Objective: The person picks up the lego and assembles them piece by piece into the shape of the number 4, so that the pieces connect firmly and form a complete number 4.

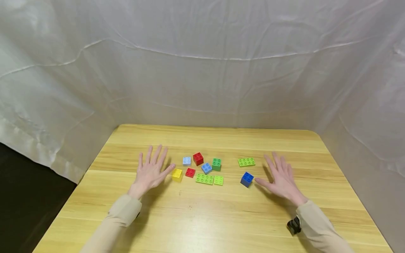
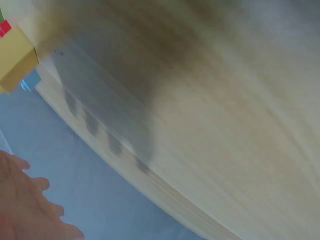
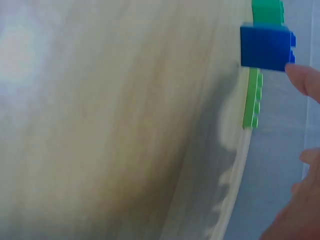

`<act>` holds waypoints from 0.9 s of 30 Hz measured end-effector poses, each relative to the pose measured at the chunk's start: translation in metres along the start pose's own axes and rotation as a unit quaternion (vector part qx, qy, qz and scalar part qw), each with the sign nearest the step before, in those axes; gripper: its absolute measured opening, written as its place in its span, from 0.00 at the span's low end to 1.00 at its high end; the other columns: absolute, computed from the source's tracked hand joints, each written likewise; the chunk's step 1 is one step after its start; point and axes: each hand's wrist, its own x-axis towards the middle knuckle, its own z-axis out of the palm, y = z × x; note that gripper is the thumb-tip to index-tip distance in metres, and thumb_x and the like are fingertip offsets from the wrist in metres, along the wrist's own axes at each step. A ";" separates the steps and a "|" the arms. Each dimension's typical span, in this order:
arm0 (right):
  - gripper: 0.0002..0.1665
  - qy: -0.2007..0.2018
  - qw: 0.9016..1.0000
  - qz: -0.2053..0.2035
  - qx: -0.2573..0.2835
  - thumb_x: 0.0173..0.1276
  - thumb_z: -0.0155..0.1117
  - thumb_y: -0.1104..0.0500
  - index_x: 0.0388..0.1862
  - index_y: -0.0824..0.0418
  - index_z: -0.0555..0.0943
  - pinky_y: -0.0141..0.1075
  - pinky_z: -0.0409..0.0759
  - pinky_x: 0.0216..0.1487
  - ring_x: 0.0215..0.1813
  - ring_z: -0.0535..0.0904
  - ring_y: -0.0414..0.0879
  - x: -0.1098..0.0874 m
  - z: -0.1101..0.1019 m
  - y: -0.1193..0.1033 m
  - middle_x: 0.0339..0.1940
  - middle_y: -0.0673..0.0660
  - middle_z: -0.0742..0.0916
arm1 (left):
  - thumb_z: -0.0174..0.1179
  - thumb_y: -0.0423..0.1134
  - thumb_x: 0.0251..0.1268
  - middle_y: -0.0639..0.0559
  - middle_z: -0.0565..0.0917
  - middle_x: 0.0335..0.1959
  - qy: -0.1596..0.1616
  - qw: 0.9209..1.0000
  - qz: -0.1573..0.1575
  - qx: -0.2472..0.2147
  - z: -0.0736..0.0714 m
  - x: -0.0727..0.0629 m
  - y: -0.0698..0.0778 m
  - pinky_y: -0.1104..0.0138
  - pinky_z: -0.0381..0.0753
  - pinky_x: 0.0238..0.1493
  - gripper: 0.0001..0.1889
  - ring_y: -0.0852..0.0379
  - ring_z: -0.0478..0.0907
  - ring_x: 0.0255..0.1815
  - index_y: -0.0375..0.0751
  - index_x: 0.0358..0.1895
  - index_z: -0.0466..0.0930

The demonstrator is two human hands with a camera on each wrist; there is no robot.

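My left hand (image 1: 151, 173) is spread palm down above the table, holding nothing. Its thumb reaches over the edge of a yellow brick (image 1: 177, 175); whether they touch I cannot tell. On the right, my right hand (image 1: 281, 178) also has its fingers spread, with its thumb beside a dark blue brick (image 1: 246, 179). That blue brick shows large in the right wrist view, in front of a flat lime brick (image 3: 252, 98) and a green brick (image 3: 267, 12). Both hands cast shadows on the wood.
Between the hands lie a tall red brick (image 1: 198, 159), a flat red brick (image 1: 190, 172), a pale blue brick (image 1: 187, 161), a mid-blue brick (image 1: 207, 168), a long lime brick (image 1: 204, 179) and a small lime brick (image 1: 218, 180). Grey-white sheeting (image 1: 215, 91) hangs behind the wooden table (image 1: 209, 225).
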 end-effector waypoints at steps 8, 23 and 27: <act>0.62 -0.017 0.998 -0.045 0.046 0.54 0.77 0.40 0.79 0.64 0.56 0.78 0.46 0.72 0.79 0.47 0.76 -0.003 0.010 -0.011 0.80 0.73 0.54 | 0.44 0.67 0.74 0.45 0.46 0.85 -0.022 0.997 0.064 -0.021 0.008 -0.007 0.002 0.37 0.32 0.82 0.44 0.38 0.35 0.85 0.49 0.83 0.43; 0.39 -0.026 0.976 -0.028 0.214 0.52 0.83 0.55 0.57 0.69 0.74 0.33 0.78 0.47 0.47 0.75 0.48 0.006 0.026 -0.016 0.47 0.61 0.82 | 0.80 0.47 0.46 0.38 0.69 0.70 -0.074 0.942 0.156 -0.288 0.012 0.001 -0.002 0.36 0.64 0.74 0.50 0.37 0.64 0.74 0.36 0.72 0.62; 0.35 -0.027 0.969 -0.026 0.243 0.51 0.83 0.59 0.55 0.69 0.75 0.29 0.79 0.43 0.43 0.76 0.43 0.010 0.029 -0.015 0.42 0.60 0.83 | 0.79 0.37 0.47 0.35 0.74 0.63 -0.082 0.932 0.152 -0.318 0.011 0.003 -0.002 0.40 0.68 0.73 0.42 0.36 0.71 0.67 0.31 0.66 0.67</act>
